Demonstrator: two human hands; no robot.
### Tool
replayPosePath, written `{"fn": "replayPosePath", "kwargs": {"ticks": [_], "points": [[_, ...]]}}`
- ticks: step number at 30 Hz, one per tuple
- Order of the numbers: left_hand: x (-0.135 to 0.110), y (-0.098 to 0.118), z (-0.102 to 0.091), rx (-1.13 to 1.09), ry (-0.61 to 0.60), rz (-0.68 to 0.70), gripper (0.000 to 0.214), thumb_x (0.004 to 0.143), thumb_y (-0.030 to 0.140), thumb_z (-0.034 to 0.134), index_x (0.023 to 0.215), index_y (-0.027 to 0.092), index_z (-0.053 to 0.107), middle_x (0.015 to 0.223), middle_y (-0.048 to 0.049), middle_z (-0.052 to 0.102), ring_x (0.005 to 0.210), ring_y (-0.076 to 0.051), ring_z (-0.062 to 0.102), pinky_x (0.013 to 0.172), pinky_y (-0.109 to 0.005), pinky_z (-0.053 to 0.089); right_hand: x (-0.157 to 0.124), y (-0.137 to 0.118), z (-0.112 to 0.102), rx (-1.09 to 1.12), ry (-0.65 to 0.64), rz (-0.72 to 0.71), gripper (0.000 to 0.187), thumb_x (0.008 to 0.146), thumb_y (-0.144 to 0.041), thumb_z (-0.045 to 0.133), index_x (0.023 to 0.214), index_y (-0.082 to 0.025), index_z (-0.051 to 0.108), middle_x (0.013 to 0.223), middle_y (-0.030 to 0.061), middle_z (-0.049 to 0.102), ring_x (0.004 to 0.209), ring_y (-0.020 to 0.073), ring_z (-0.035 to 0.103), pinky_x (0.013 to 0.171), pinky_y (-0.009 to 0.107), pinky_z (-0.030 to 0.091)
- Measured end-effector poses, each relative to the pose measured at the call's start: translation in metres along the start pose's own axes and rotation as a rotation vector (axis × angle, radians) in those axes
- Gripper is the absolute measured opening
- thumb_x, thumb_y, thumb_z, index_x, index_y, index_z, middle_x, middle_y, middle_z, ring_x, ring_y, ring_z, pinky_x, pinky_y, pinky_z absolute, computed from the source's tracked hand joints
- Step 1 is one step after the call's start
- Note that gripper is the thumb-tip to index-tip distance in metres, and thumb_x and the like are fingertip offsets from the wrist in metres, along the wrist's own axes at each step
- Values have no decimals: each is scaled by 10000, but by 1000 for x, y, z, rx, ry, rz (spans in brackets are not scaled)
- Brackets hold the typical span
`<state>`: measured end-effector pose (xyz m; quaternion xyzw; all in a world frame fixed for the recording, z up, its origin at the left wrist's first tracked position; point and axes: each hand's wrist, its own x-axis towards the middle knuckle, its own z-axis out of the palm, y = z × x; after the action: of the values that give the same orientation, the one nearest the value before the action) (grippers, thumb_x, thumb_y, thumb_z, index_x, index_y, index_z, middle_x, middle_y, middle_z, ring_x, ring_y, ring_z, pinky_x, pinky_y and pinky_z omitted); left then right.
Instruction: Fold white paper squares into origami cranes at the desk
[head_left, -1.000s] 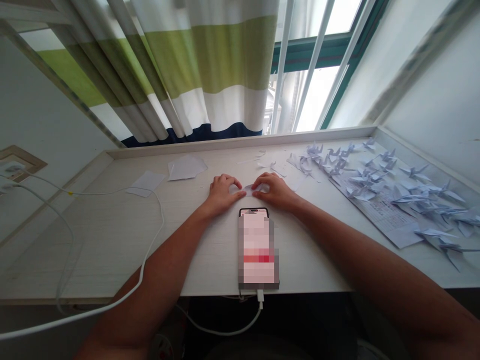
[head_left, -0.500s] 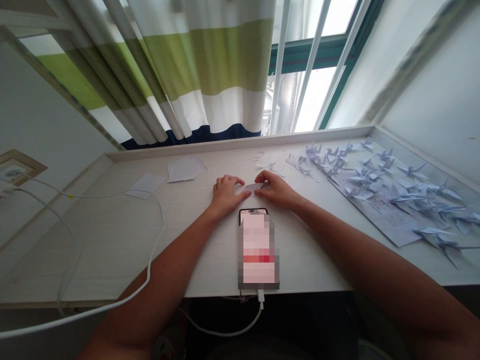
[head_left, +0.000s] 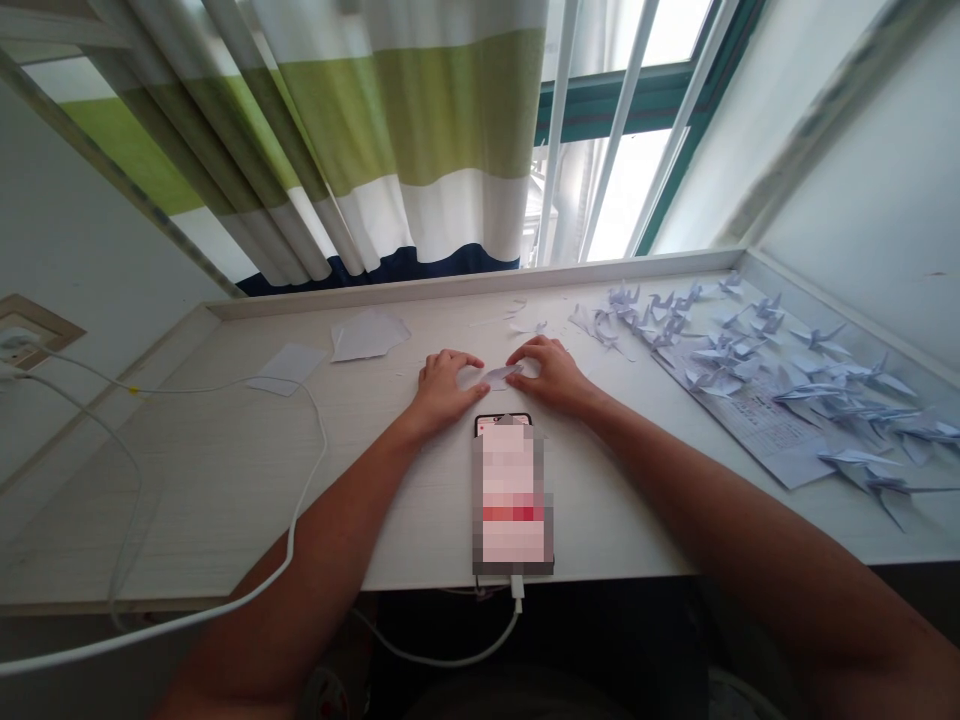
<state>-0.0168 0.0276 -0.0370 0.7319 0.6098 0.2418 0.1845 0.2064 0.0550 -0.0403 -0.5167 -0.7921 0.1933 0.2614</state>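
Observation:
A small piece of folded white paper [head_left: 501, 377] lies on the desk between my two hands. At its left edge is my left hand [head_left: 445, 388], thumb and fingers apart, with the thumb tip beside or just touching the paper. My right hand [head_left: 556, 376] has its thumb and forefinger at the paper's right end and holds it there; the exact grip is too small to make out. Just below the hands, a phone [head_left: 513, 500] lies face up with its screen blurred out.
On the right, many folded paper cranes [head_left: 765, 330] lie about a printed sheet [head_left: 765, 440]. Loose white sheets [head_left: 369, 335] and another sheet [head_left: 286, 367] rest to the left. Paper scraps [head_left: 529, 327] lie behind my hands. A white cable [head_left: 319, 440] loops across my left arm.
My left thumb has drawn back a little to the left from over the paper. The right hand stays at the paper's right end. The whole view has shifted slightly.

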Motion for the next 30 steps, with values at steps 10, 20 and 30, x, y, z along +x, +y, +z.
{"fn": "replayPosePath", "kwargs": {"ticks": [10,20,30], "points": [[-1,8,-3,-150,26,143,209,876,319,685,1067,255,743,1130,-33,768,1158,-264,628,1080,-439,449,0,-2,-3,59,42,-25,187,823,-236,767,1003,-227,812,1015,79,738,1021,271,650,940,412,500],[0,2,-3,-87,17,200,172,901,254,639,1008,237,772,886,-43,726,917,-233,645,900,-393,524,1,-7,-2,60,16,-42,108,870,-278,734,811,-211,794,967,72,759,966,251,656,920,395,479],[-1,-5,-11,54,-15,366,227,955,231,576,1007,233,797,1003,-74,726,994,-238,644,911,-385,521,-1,-4,-2,70,17,-112,174,885,-197,698,1013,-235,809,996,64,748,990,244,655,955,408,496]]}}
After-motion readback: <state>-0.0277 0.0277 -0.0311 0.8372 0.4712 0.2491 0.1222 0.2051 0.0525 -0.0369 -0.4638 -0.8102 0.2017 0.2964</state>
